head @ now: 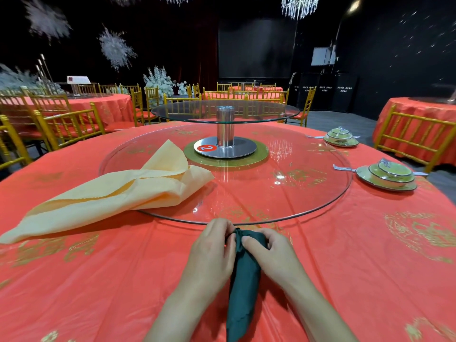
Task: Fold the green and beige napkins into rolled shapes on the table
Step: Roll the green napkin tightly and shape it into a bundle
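One green napkin (244, 282), one beige napkin (111, 196)

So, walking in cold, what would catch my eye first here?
Probably the bright red tablecloth, then the left hand and right hand pinching the top of a dark green napkin at the near side. To their left, a loose beige napkin sprawls partly onto the big glass turntable.

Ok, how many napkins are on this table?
2: the green napkin near centre, pinched between left hand and right hand; the beige napkin to the left, partly on the glass turntable.
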`<state>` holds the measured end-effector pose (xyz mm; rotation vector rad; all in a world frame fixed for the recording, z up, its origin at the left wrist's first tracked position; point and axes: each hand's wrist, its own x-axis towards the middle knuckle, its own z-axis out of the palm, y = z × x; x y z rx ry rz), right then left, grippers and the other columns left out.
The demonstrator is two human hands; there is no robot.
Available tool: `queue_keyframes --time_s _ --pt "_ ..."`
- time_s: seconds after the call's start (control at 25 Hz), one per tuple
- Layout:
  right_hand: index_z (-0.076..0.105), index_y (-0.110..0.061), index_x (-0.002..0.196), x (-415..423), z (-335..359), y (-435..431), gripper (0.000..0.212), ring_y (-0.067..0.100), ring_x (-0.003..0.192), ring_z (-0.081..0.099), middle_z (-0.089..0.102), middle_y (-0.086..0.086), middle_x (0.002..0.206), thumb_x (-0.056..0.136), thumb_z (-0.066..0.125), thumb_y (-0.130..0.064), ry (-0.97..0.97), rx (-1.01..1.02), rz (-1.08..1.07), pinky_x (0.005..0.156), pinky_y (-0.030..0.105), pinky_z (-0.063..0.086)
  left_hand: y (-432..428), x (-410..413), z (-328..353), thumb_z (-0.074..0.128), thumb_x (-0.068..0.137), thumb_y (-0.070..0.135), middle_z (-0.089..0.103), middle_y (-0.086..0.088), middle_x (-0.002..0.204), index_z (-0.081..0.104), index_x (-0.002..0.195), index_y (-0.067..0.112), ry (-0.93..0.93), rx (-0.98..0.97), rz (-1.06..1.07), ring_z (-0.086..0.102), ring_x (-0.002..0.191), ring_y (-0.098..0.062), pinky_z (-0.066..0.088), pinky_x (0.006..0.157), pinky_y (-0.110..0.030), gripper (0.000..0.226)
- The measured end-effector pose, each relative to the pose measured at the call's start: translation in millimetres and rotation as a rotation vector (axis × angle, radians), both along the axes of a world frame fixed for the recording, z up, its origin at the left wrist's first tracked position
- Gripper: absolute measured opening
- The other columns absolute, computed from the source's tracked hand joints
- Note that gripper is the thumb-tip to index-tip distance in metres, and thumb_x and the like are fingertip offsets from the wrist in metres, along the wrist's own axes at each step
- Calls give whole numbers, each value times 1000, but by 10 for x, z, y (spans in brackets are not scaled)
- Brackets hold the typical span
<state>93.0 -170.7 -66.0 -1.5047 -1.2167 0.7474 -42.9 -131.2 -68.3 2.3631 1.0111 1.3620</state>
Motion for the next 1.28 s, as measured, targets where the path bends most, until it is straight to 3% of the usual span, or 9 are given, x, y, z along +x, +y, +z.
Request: queue_keyframes --time_s 0.16,0.32,0.4,0.48,0.72,0.84,0.96,1.12,1.28 --pt "68 -34 91 24 62 -73 38 0 91 57 63 -14 92 67 53 -58 -172 206 -4 78 9 41 8 -18 11 46 86 11 45 7 79 43 85 22 69 73 -37 42 72 -10 32 64 -19 12" --pt "69 -32 96 40 352 -178 21 9 91 60 67 -11 91 77 60 -32 -699 133 87 81 30 47 -29 -8 -16 37 88 19 48 2 80 48 87 19 192 113 -91 45 74 -17 38 66 -29 11" --pt "64 -31 97 34 566 -190 22 19 94 60 67 -6 94 78 55 -25 -1032 -15 91 70 28 43 -51 4 -39 35 86 18 51 0 83 54 92 14 247 137 -103 48 77 -20 39 68 -31 20" --pt "63 -28 92 27 690 -198 18 25 93 60 67 -1 92 77 55 -26 -1124 -75 105 64 28 40 -79 8 -45 34 85 19 54 -2 85 56 94 12 250 121 -121 50 80 -21 39 70 -32 25" --pt "66 -22 79 213 525 -387 5 20 75 62 66 -4 71 75 63 -21 -930 12 33 66 33 49 -192 83 12 50 87 19 60 15 86 64 90 18 -128 -161 -282 54 82 5 41 76 -9 14" --pt "65 -24 68 262 440 -473 18 7 58 57 62 -8 60 73 69 -8 -620 157 -78 59 21 46 -119 106 57 46 97 25 64 3 97 62 90 20 -500 -813 -325 58 96 -17 47 73 -23 18" --pt "61 -31 63 229 391 -538 32 3 53 51 60 -11 54 73 69 -2 -454 231 -112 53 13 39 -140 112 120 40 97 34 69 -4 85 62 97 13 -495 -1290 -397 65 79 -18 51 65 -24 30" --pt "66 -23 68 203 284 -548 23 1 53 52 59 -15 54 74 69 -1 -465 259 -137 54 10 38 -226 106 154 55 90 35 60 -1 122 57 115 23 -394 -993 -484 58 107 -6 45 91 -17 27" --pt "63 -23 66 220 250 -548 22 -4 53 53 58 -25 54 75 69 -4 -482 243 -213 54 7 36 -348 120 70 72 66 40 56 17 114 53 115 31 -209 -707 -514 53 105 11 38 85 -4 53"
